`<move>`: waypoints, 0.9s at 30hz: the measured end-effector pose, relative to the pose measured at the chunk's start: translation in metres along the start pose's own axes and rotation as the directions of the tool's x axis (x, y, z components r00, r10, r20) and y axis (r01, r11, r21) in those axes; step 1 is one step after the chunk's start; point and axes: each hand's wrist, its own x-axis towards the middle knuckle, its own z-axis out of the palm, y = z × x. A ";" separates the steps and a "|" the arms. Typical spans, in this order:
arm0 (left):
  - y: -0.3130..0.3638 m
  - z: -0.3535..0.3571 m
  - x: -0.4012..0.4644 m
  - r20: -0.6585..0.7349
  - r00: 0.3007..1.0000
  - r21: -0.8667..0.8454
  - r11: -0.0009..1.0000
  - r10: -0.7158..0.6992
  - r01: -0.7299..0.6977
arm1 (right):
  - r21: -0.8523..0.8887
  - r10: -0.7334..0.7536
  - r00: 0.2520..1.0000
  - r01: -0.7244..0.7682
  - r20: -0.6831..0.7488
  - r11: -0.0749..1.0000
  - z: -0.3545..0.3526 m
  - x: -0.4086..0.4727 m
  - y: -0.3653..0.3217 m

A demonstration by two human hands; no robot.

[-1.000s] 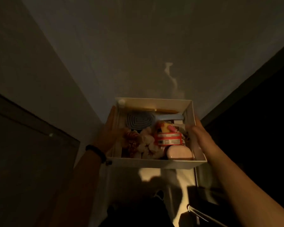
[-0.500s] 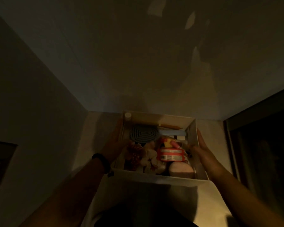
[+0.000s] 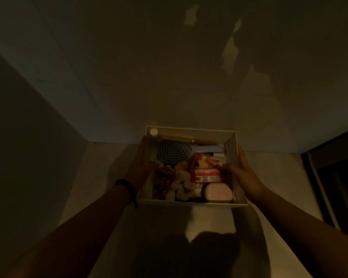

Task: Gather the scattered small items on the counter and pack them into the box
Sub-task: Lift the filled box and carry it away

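Note:
A white open box [image 3: 232, 145] sits on a pale shelf surface, close to the back wall, in dim light. Inside lie a blue hairbrush [image 3: 176, 152], a red patterned scrunchie [image 3: 163, 178], a cream scrunchie [image 3: 182, 178], a red-labelled packet [image 3: 206, 174], a pink case [image 3: 218, 192] and a white-capped bottle [image 3: 153, 132]. My left hand [image 3: 140, 167] grips the box's left wall, thumb over the rim. My right hand [image 3: 242, 175] grips the right wall the same way, thumb inside.
A grey side wall [image 3: 28, 147] stands close on the left and the back wall [image 3: 189, 77] just behind the box. A dark frame and opening [image 3: 333, 177] lie at the right. The pale surface [image 3: 209, 223] runs toward me, crossed by shadows.
The box has come down from in front of me onto the pale surface near the back wall. Both hands kept their hold on its sides.

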 end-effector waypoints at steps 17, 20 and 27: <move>-0.009 -0.002 -0.040 0.209 0.962 0.577 0.772 0.178 -0.268 | -0.801 -0.115 0.979 0.203 0.168 0.563 -0.017 -0.033 0.035; -0.015 -0.002 -0.038 0.195 0.967 0.585 0.772 0.165 -0.249 | -0.805 -0.131 0.973 0.231 0.191 0.546 -0.019 -0.029 0.035; 0.000 -0.003 -0.052 0.151 0.988 0.703 0.700 0.032 -0.130 | -0.882 -0.070 0.992 0.126 0.105 0.455 -0.014 -0.041 0.023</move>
